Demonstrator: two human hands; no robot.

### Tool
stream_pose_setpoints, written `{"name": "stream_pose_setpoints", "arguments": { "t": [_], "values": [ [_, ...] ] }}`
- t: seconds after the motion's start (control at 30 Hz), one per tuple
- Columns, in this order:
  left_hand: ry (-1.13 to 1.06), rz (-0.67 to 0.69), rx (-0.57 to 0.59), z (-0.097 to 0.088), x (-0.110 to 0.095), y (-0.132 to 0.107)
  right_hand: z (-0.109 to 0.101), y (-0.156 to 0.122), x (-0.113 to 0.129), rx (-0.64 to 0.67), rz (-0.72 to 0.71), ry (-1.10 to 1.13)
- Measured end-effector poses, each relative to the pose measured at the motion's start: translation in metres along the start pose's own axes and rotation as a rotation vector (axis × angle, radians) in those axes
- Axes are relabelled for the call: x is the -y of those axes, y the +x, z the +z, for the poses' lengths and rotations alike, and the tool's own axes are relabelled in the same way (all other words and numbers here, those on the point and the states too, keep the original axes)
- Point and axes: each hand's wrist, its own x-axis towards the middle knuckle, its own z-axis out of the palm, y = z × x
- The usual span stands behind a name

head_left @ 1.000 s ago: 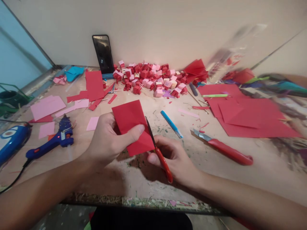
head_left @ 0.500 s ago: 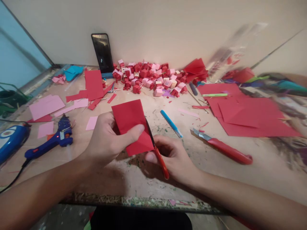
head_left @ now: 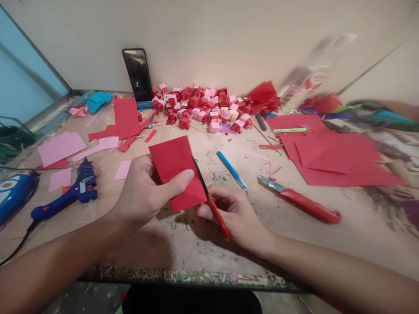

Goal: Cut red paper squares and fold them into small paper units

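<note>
My left hand [head_left: 144, 194] pinches a rectangular piece of red paper [head_left: 175, 163], thumb on its front, holding it above the wooden table [head_left: 196, 244]. My right hand [head_left: 234, 213] grips red-handled scissors [head_left: 214, 209], whose dark blades run up along the paper's right edge. Both hands sit close together near the table's front edge.
A blue glue gun [head_left: 70, 194] lies left. A red utility knife [head_left: 304, 205] and a blue pen [head_left: 231, 169] lie right of my hands. Red paper sheets [head_left: 334, 155] spread at right. Several small red and pink paper cubes [head_left: 203, 109] pile by the wall, beside a propped phone [head_left: 137, 74].
The scissors blades have closed a little further along the paper's right edge. Hands and paper have shifted slightly left in view.
</note>
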Motion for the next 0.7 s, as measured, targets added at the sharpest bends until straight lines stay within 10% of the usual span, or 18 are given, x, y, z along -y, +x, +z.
{"name": "stream_pose_setpoints", "arguments": {
  "t": [0.37, 0.5, 0.57, 0.7],
  "values": [
    [0.012, -0.031, -0.038, -0.004, 0.0, 0.0, 0.009, 0.002, 0.03, -0.208, -0.09, -0.315],
    [-0.044, -0.099, -0.096, -0.005, 0.005, 0.001, -0.023, 0.017, 0.079, -0.437, -0.245, -0.919],
    [-0.092, -0.193, -0.099, -0.003, 0.006, 0.001, -0.049, 0.023, 0.113, -0.541, -0.131, -1.485],
    [-0.133, -0.223, -0.063, 0.001, 0.008, 0.004, -0.099, 0.02, 0.169, -0.602, 0.072, -1.72]
  ]
}}
